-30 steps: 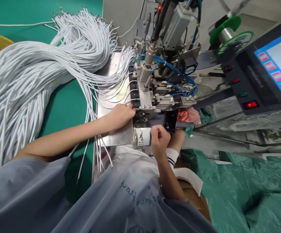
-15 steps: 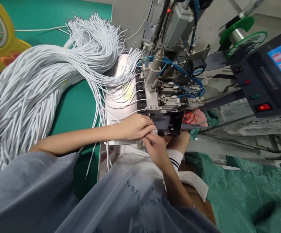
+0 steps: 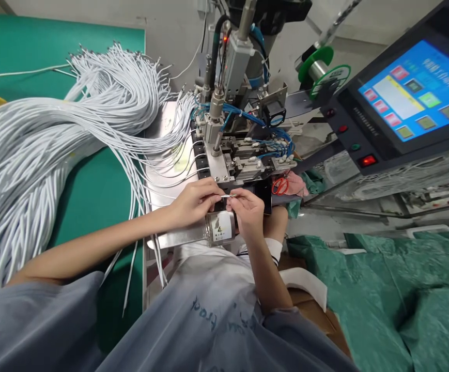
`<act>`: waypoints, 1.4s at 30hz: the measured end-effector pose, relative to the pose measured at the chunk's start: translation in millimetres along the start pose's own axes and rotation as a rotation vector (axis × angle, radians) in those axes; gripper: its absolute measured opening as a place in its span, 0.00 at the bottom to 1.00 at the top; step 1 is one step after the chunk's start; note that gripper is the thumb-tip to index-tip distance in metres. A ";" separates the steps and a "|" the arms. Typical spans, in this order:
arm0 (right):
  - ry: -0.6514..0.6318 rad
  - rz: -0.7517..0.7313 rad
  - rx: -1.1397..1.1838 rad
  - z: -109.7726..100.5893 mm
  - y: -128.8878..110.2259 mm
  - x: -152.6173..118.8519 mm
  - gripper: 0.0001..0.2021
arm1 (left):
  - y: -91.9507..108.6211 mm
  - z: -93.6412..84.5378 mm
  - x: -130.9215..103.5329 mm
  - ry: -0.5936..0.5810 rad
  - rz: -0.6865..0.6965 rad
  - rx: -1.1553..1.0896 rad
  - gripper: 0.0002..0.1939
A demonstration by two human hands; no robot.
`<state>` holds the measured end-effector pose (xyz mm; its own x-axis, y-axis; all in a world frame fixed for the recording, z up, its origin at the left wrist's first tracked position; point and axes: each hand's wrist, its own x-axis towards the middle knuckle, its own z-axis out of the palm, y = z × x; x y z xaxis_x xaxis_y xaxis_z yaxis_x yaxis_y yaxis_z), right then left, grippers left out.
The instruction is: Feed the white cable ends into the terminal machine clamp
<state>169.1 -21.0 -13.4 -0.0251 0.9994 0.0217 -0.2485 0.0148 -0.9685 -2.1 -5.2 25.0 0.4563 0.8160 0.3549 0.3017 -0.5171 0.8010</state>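
Observation:
My left hand (image 3: 201, 201) is closed in a pinch on a white cable (image 3: 226, 196) close to its end. On the other side of that end, the fingertips of my right hand (image 3: 248, 205) are pressed together on its tip; any small part there is too fine to make out. Just beneath both hands stands a clear jar (image 3: 221, 228) with a white label. Ahead of my fingers is the machine's clamp block (image 3: 217, 166), where several white cables run into a row of black slots (image 3: 201, 160).
A big bundle of white cables (image 3: 92, 119) covers much of the green mat (image 3: 115, 23) at left. A lit control screen (image 3: 418, 95) and a wire spool (image 3: 319, 70) are at right. Red-handled scissors (image 3: 280, 186) lie near a pink cloth (image 3: 296, 184).
My hands have drawn slightly apart, and a cable end now shows between them. The labelled jar has come into sight below. The view has shifted right, bringing in more of the screen.

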 end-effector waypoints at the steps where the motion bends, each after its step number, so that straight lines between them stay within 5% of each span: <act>1: -0.005 -0.005 0.003 1.2 1.3 0.0 0.10 | 0.2 0.0 0.1 0.014 -0.003 -0.015 0.10; 10: 0.089 -0.179 -0.170 10.1 5.2 -1.9 0.04 | 0.8 1.8 1.5 0.001 -0.007 -0.059 0.09; 16: 0.138 -0.136 -0.109 19.2 5.8 -4.8 0.04 | 4.0 2.8 3.3 0.037 -0.109 -0.092 0.07; 20: 0.087 -0.074 -0.027 21.3 1.3 -7.6 0.07 | 1.9 0.0 5.1 0.030 -0.081 -0.105 0.07; 28: -0.177 -0.043 -0.336 -1.4 -30.1 7.4 0.05 | 2.6 -6.6 6.8 -0.090 0.005 -0.002 0.07; 34: 0.025 -0.110 -0.241 13.1 -9.7 -2.5 0.07 | -1.8 0.1 4.5 -0.026 -0.087 -0.084 0.08; 38: 0.151 -0.283 -0.461 16.8 -7.0 -8.5 0.08 | -7.0 0.0 2.7 -0.051 -0.015 0.010 0.07; 42: -0.077 -0.291 -0.676 3.5 -16.9 -1.2 0.11 | -10.1 -2.9 2.4 -0.166 0.137 0.271 0.11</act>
<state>170.0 -22.6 3.8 -0.1235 0.9477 0.2943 0.3945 0.3190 -0.8617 -6.5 2.8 19.1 0.6312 0.6925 0.3493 0.4296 -0.6871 0.5860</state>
